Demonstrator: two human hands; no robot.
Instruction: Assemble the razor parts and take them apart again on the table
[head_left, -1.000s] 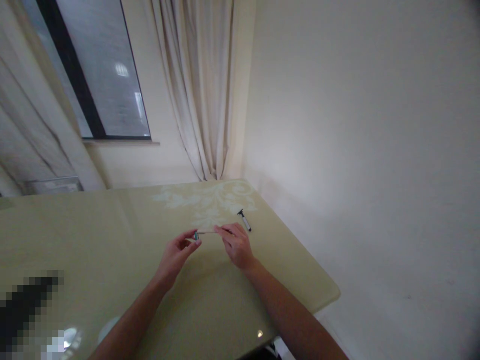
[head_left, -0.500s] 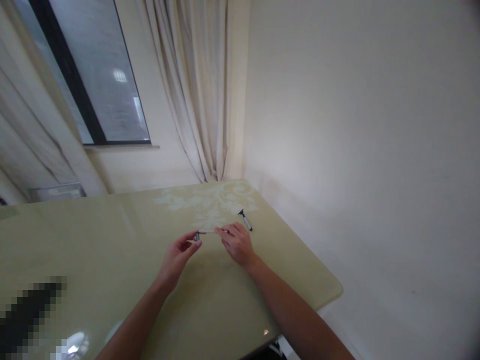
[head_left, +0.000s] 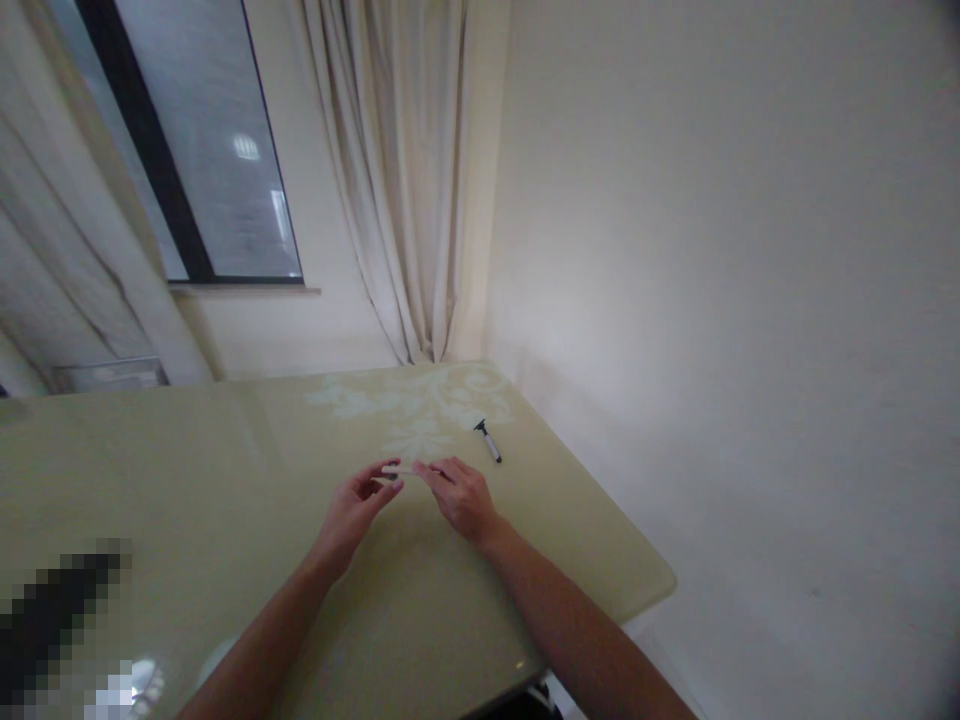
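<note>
My left hand [head_left: 358, 512] is pinched around a small dark piece [head_left: 392, 477], mostly hidden by the fingers; its kind is too small to make out. Between the fingers of my right hand [head_left: 461, 498] is a thin pale stick [head_left: 401, 470], pointing left. The stick's far end overlaps the dark piece and the left fingertips; whether it touches them I cannot tell. Just beyond my right hand a razor [head_left: 489, 441] with a black head and a grey-and-black handle lies on the table.
The glossy pale green table [head_left: 592, 560] ends at a rounded corner on the right, along a plain wall [head_left: 712, 300]. Behind it hang beige curtains [head_left: 397, 180] beside a window [head_left: 217, 140]. A pixelated dark patch [head_left: 60, 620] covers the lower left.
My right hand has moved slightly left, bringing the pale stick across the dark piece in my left hand. The left hand stays nearly in place; the camera view has shifted a little.
</note>
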